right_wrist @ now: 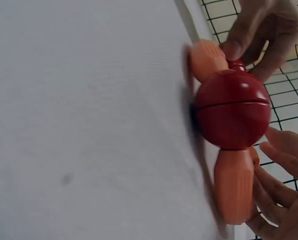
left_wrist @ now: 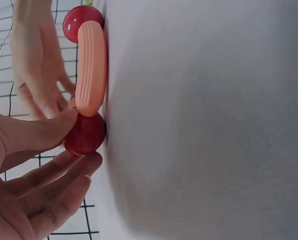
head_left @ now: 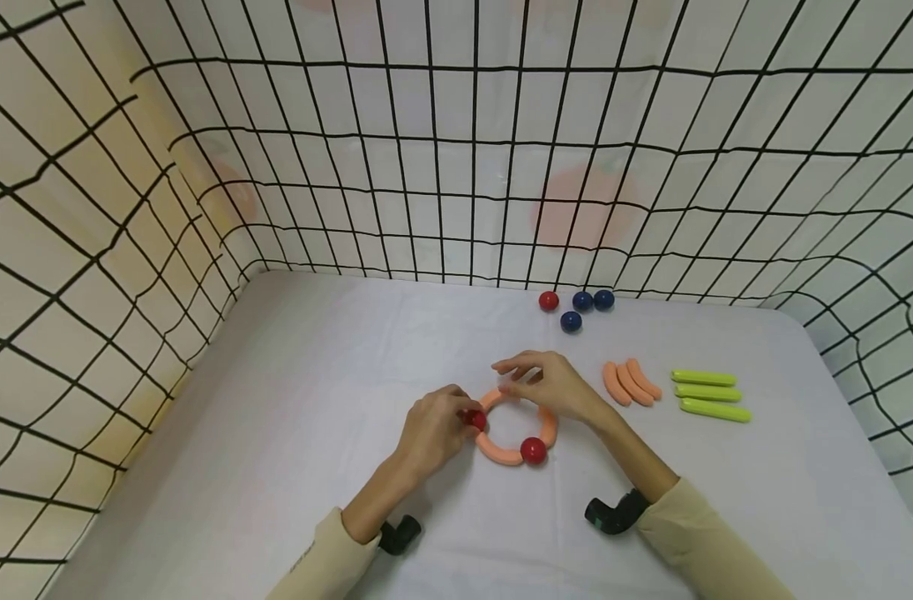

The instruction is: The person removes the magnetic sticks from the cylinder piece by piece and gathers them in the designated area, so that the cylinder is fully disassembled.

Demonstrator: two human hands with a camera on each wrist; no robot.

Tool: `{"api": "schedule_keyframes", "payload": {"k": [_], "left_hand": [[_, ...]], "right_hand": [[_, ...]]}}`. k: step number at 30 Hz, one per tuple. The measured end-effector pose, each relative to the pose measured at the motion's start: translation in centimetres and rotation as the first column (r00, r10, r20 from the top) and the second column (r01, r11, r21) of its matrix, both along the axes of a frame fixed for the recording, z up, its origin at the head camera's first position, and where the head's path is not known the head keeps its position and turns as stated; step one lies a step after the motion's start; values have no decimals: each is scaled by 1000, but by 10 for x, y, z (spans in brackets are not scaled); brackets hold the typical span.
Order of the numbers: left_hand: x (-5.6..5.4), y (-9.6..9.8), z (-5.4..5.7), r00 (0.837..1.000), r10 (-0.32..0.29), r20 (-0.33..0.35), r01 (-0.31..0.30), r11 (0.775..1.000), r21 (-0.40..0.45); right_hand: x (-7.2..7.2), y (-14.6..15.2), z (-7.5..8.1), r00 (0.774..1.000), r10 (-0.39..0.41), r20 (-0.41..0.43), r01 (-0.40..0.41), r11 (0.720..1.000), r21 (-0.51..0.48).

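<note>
A ring of curved orange rods joined by red balls lies on the white cloth. My left hand (head_left: 436, 429) pinches the red ball (left_wrist: 85, 135) at the ring's left side between thumb and fingers. Attached to that ball is the lower curved rod (head_left: 499, 452), which leads to a second red ball (head_left: 533, 451) at the ring's lower right. Up the right side runs another curved rod (head_left: 549, 427). Over the ring's far side is my right hand (head_left: 552, 385), its fingers loosely extended and thumb close to the upper curved rod (head_left: 491, 398). It partly hides the ring's upper right.
Three loose curved orange rods (head_left: 626, 385) lie right of the ring, with three straight yellow-green rods (head_left: 707, 392) beyond them. At the back are a red ball (head_left: 549, 301) and three dark blue balls (head_left: 571, 322). Black wire mesh (head_left: 471, 197) borders the back and sides.
</note>
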State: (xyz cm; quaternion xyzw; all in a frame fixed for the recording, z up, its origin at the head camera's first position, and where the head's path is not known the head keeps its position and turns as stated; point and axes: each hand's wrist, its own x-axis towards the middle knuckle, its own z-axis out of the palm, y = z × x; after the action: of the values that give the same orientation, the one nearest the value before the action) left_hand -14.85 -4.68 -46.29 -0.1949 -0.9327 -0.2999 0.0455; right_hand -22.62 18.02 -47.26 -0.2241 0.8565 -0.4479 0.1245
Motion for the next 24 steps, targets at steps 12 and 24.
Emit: {"api": "schedule_keyframes", "payload": {"k": [12,24], "left_hand": [[-8,-1,-1,998,30,54,-34,996,86],[-14,3,-5,996,72,57,-78,992,103]], "right_hand": [[7,-2,-13,1000,-6,-16,6,1000,25],[7,-3,-16,999,-16,-31,17,1000,18]]}}
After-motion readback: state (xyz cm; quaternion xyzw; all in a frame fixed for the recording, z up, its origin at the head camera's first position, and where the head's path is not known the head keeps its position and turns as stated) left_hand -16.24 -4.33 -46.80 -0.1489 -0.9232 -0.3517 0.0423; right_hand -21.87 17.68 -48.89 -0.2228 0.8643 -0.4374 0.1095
